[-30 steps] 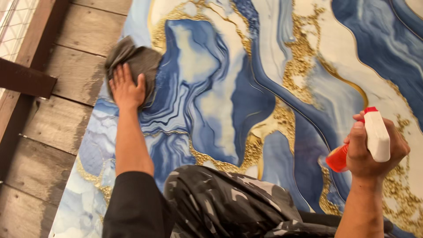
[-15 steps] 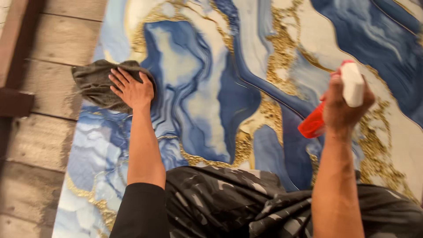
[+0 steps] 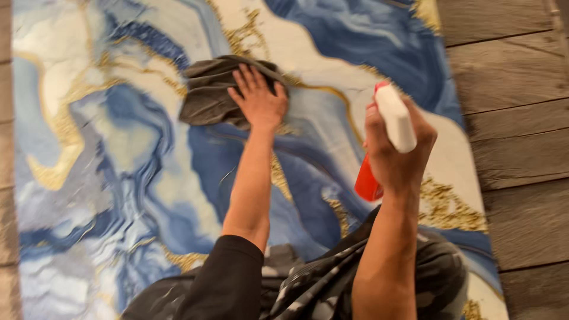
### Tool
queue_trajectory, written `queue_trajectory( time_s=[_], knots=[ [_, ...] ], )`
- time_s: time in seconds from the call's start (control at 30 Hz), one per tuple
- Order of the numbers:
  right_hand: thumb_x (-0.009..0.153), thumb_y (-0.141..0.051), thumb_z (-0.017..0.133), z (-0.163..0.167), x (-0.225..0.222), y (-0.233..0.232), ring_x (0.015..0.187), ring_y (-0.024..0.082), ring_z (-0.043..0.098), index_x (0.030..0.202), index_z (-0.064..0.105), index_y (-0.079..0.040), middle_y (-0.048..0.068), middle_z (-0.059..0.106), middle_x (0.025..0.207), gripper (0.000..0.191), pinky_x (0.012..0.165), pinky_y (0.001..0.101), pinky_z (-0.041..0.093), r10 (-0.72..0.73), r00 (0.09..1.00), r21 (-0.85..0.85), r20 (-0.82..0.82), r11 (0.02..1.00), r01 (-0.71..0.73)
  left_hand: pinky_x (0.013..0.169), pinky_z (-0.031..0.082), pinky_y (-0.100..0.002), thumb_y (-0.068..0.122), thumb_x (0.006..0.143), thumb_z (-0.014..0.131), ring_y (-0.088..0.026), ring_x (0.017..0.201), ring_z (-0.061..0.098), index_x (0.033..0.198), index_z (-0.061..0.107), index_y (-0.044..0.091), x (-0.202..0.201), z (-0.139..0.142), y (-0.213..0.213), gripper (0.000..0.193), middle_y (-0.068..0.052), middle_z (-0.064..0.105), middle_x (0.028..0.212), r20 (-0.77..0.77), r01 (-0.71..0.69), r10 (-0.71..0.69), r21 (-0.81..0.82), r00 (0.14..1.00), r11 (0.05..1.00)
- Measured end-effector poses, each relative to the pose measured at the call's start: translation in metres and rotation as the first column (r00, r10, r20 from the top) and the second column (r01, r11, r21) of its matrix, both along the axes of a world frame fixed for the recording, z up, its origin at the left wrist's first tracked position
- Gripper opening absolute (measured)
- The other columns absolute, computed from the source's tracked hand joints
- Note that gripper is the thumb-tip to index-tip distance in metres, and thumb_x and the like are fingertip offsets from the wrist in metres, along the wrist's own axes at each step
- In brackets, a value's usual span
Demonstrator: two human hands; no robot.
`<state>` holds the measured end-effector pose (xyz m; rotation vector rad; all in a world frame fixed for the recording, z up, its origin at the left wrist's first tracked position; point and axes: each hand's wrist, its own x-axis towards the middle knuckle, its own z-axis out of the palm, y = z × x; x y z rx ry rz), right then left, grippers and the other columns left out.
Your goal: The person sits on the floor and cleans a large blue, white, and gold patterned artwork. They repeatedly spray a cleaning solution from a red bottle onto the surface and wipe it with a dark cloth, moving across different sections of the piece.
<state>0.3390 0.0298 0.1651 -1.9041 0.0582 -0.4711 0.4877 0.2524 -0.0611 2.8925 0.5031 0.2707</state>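
1. A crumpled dark grey cloth lies on the upper middle of a marbled blue, white and gold mat.
2. The left hand presses flat on the cloth's right part, fingers spread wide.
3. The right hand is raised above the mat's right side, wrapped around a spray bottle with a white body and red trigger head.
4. Grey wooden floorboards border the mat on the right.
5. The person's knees, in dark patterned trousers, rest on the mat's near edge.

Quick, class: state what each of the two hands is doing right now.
Left hand: open, pressed flat on the grey cloth.
Right hand: closed around the spray bottle.
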Motion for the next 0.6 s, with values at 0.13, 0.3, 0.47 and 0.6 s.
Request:
queue_trajectory(
  time_s=[0.13,0.3,0.47,0.6],
  knots=[
    [0.099,-0.013,0.069,0.001,0.003,-0.037,0.085,0.021,0.075,0.114,0.074,0.000,0.013,0.076,0.093,0.020,0.080,0.0336,0.058,-0.045,0.996,-0.214,0.076,0.975,0.061,0.127,0.006,-0.060,0.051,0.089,0.053,-0.031,0.159,0.012,0.158,0.039,0.007,0.004,-0.003,-0.165,0.083,-0.014,0.023,0.170,0.139,0.413,-0.398,-0.106,0.907,0.905],
    [0.097,-0.013,0.068,-0.004,0.013,-0.048,0.095,0.028,0.075,0.115,0.072,0.000,0.016,0.076,0.105,0.023,0.087,0.0367,0.058,0.026,0.986,-0.253,0.162,0.967,0.016,0.127,0.016,-0.055,0.043,0.097,0.055,-0.026,0.156,0.025,0.156,0.042,0.013,-0.044,0.003,-0.279,0.067,-0.007,0.035,0.166,0.208,0.875,-0.866,0.077,0.455,0.479],
    [0.095,-0.012,0.070,-0.003,0.015,-0.039,0.092,0.033,0.073,0.111,0.073,0.001,0.017,0.075,0.103,0.021,0.083,0.0395,0.056,0.074,0.991,-0.343,0.111,0.939,-0.032,0.134,0.015,-0.045,0.050,0.101,0.055,-0.019,0.160,0.020,0.160,0.038,0.020,-0.072,-0.004,-0.285,0.068,-0.001,0.027,0.170,0.384,0.989,-0.923,-0.147,0.037,-0.022],
    [0.094,-0.009,0.069,0.003,0.002,-0.033,0.087,0.027,0.075,0.110,0.070,0.001,0.013,0.074,0.098,0.019,0.080,0.0353,0.059,0.171,0.979,-0.273,0.114,0.952,-0.135,0.132,0.024,-0.042,0.041,0.100,0.056,-0.023,0.160,0.030,0.161,0.042,0.026,-0.019,-0.015,-0.243,0.064,-0.002,0.031,0.172,0.245,0.975,-0.947,-0.126,0.207,0.181]
  ],
)
